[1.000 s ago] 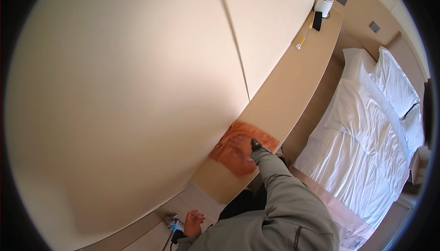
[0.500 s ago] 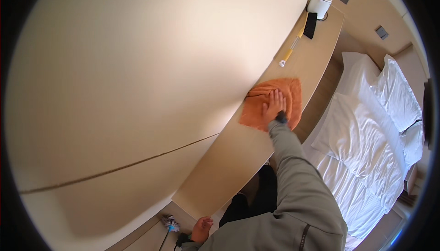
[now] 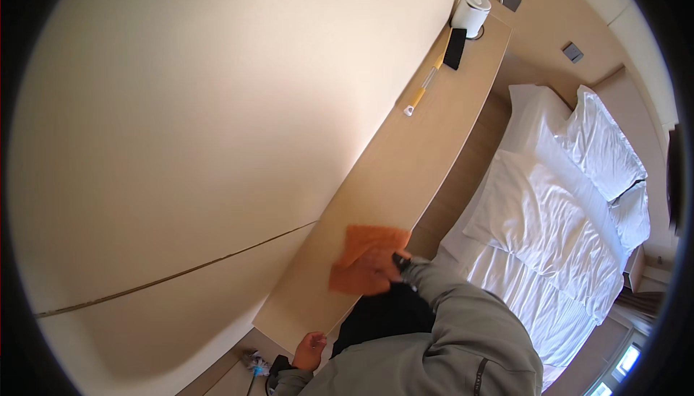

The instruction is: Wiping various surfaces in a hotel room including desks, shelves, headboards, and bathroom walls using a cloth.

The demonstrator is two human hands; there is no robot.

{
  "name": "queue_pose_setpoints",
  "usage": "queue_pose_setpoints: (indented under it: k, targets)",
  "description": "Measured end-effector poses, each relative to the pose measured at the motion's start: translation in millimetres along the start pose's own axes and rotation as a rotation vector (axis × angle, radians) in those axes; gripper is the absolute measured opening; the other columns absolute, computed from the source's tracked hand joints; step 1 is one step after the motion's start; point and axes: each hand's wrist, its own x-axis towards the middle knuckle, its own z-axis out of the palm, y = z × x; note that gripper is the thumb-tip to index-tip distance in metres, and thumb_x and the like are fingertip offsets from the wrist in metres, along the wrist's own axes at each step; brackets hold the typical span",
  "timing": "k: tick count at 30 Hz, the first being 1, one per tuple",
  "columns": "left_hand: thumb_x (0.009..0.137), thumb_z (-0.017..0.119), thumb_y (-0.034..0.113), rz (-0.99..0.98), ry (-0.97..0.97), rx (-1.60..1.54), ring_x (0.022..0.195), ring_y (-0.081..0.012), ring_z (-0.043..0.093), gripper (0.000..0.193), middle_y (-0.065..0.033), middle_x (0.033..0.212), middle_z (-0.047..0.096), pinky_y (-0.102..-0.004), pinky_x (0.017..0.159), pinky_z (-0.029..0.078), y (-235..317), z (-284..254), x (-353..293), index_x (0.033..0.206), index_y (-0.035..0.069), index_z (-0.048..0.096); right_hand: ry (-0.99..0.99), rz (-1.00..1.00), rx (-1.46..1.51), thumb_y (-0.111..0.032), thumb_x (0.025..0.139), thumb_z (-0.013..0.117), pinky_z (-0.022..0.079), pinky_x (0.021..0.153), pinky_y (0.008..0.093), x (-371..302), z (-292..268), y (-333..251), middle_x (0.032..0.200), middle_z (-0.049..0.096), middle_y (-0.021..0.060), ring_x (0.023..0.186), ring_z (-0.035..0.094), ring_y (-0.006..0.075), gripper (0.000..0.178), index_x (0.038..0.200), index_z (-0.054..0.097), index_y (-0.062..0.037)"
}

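Note:
On the long wooden counter lies an orange cloth, partly bunched. My right hand is over the cloth's near right part, smeared by motion, so its fingers cannot be made out. A dark band circles that wrist. Beside the counter's near end hangs my left hand, fingers curled in, with nothing seen in it. Just left of it, lower down, is a grey fluffy duster with a blue neck, apart from the hand.
Farther along the counter lies a yellow-handled brush with black bristles, next to a white electric kettle. A plain wall borders the counter on the left. To the right, past a strip of floor, stands a bed with white bedding.
My right hand and the orange cloth have come nearer to me along the counter, toward its near end. My left hand has hardly moved. The whole view has shifted slightly.

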Motion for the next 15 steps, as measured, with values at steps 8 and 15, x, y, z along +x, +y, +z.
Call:
queue_pose_setpoints:
  k: [8, 15]
  targets:
    - [0.098, 0.065, 0.023, 0.066, -0.032, 0.168, 0.093, -0.0181, 0.069, 0.028, -0.0083, 0.102, 0.072, -0.0323, 0.082, 0.054, -10, -18, 2, 0.116, 0.002, 0.065, 0.420, 1.148, -0.437, -0.043, 0.088, 0.062, 0.015, 0.123, 0.0554, 61, -137, 100, 0.166, 0.020, 0.0200, 0.154, 0.018, 0.0394, 0.088, 0.159, 0.027, -0.0050]
    - [0.098, 0.066, 0.025, -0.070, -0.009, -0.223, 0.093, -0.0179, 0.069, 0.029, -0.0091, 0.100, 0.073, -0.0334, 0.083, 0.055, -39, -20, -10, 0.116, 0.001, 0.065, -0.006, 0.766, -0.367, -0.047, 0.088, 0.057, 0.012, 0.124, 0.0578, 146, -14, -16, 0.165, 0.015, 0.0282, 0.154, 0.011, 0.0453, 0.093, 0.158, 0.022, 0.0031]
